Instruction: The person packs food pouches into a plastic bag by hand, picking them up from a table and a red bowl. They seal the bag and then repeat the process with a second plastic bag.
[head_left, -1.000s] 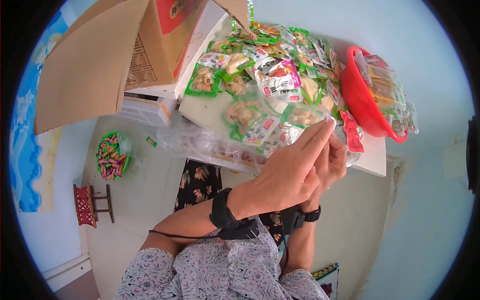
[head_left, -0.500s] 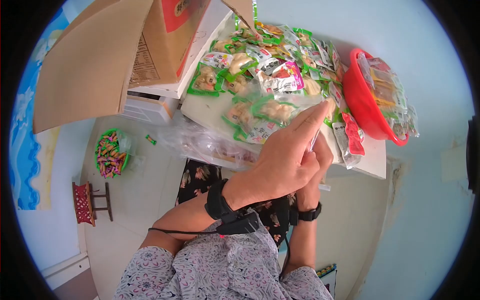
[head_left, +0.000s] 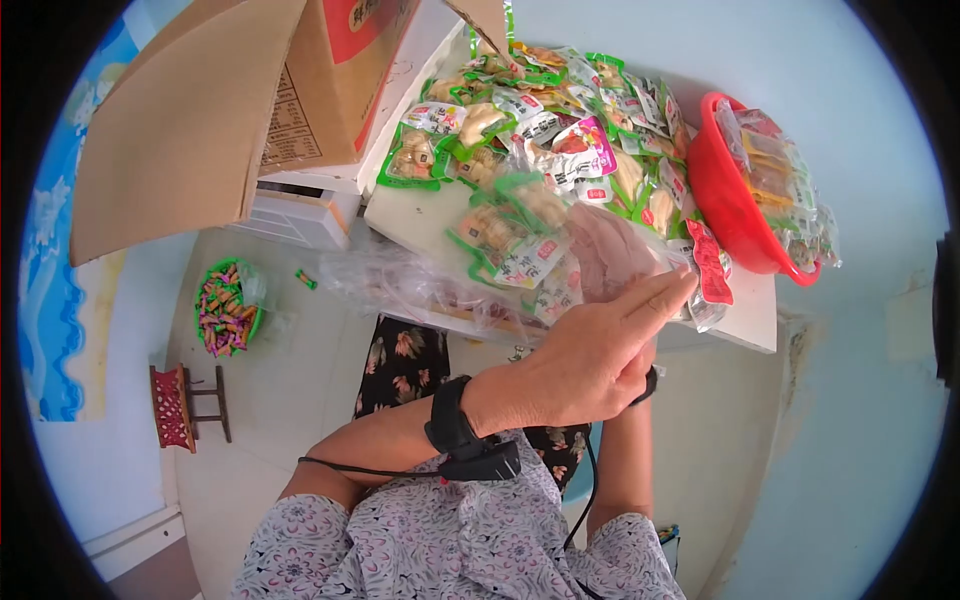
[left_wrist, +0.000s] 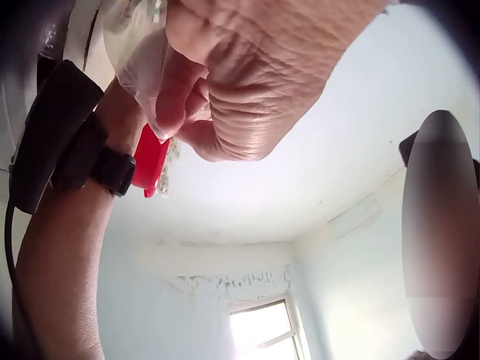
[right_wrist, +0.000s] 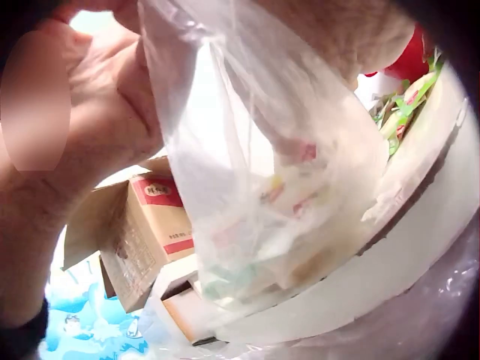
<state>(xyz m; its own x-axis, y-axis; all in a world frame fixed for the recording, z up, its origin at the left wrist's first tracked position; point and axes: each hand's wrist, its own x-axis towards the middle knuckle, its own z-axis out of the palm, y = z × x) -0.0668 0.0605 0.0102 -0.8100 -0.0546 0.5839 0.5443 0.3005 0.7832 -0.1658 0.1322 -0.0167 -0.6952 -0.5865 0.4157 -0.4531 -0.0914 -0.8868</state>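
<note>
A clear plastic bag [right_wrist: 262, 187] hangs between my hands, and printed packets show through it in the right wrist view. My left hand [head_left: 585, 365] pinches the bag's edge, thumb and fingers together, as the left wrist view shows. Partly hidden behind the left hand, my right hand [head_left: 610, 250] reaches forward inside the bag, its fingers extended and blurred by the film. Beneath lie green-edged food packets [head_left: 490, 235] with pale contents. A red packet [head_left: 708, 262] lies just right of the hands.
Many more packets [head_left: 590, 150] are heaped on the white table [head_left: 750, 310]. A red basin [head_left: 715, 180] holding packets stands at right, an open cardboard box [head_left: 300, 90] at left. Crumpled plastic [head_left: 420, 285] hangs along the front edge. On the floor are a green basket [head_left: 258, 325] and a stool [head_left: 175, 405].
My hands were close together at the fingertips, then drew back toward the body. Now the right hand has pushed forward and left into the bag, while the left stays at its edge.
</note>
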